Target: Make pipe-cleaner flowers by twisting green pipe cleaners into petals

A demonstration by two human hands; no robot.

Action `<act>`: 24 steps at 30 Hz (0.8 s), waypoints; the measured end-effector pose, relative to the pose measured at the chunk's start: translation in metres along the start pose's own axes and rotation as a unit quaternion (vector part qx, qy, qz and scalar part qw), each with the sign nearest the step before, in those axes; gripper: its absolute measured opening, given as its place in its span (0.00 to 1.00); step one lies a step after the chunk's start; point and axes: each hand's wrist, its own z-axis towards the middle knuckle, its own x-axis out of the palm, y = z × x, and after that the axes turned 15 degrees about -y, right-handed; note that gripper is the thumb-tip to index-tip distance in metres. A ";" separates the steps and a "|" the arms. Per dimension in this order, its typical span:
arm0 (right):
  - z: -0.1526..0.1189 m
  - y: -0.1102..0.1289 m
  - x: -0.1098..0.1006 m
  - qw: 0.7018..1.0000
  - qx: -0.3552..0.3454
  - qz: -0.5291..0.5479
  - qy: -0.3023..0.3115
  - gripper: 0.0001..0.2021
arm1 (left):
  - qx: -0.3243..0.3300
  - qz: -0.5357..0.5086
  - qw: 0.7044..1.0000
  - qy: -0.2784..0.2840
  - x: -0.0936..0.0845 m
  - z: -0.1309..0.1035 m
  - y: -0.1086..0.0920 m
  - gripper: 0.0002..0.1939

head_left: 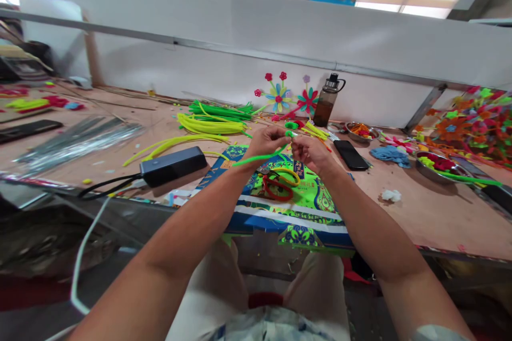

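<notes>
While both hands meet above the middle of the workbench (pixel 404 224), as the head view shows, a green fuzzy stem (pixel 256 159) runs between the fingers and trails leftward across the left wrist. The left hand (pixel 269 141) has its thumb and fingertips pressed together on the stem; the right hand (pixel 309 152) pinches just beside them, fingertips closed near the stem's curled end. A small shiny bit shows where they meet, too small to make out.

To the right, a small metal bowl (pixel 362 139) holds orange, red and yellow pieces, and a larger metal bowl (pixel 432 175) holds yellow-green and dark red ones, with a green length lying across its edge. A dark-lidded bottle (pixel 324 107) with brownish contents stands against the partition.

Beneath the hands, scissors (pixel 280 197) with red and yellow handles lie on a blue-and-green printed box (pixel 312 214), partly covered by the left forearm. Yellow stems (pixel 212 126) and a black device (pixel 174 166) lie to the left; a phone (pixel 351 154) and a blue cloth (pixel 390 155) lie to the right.
</notes>
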 end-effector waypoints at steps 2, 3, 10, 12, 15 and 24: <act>-0.003 0.003 0.001 0.995 -0.097 -0.030 -0.013 0.10 | -0.101 -0.078 0.992 0.016 -0.002 0.001 -0.002 0.10; -0.004 0.004 0.001 0.985 -0.158 -0.061 -0.026 0.11 | -0.156 -0.115 0.981 0.024 -0.002 0.001 -0.003 0.10; -0.009 0.010 -0.006 0.848 -0.449 -0.278 -0.048 0.05 | -0.332 -0.197 0.922 0.037 -0.001 0.000 -0.004 0.06; -0.009 0.010 -0.009 0.817 -0.488 -0.306 -0.039 0.05 | -0.331 -0.183 0.924 0.057 -0.001 -0.001 -0.003 0.08; -0.008 0.011 -0.013 0.791 -0.511 -0.334 -0.029 0.05 | -0.295 -0.133 0.942 0.084 -0.002 -0.002 -0.002 0.11; 0.005 0.002 -0.013 0.958 -0.136 -0.252 0.000 0.11 | 0.052 0.107 0.990 0.071 -0.001 -0.001 0.002 0.10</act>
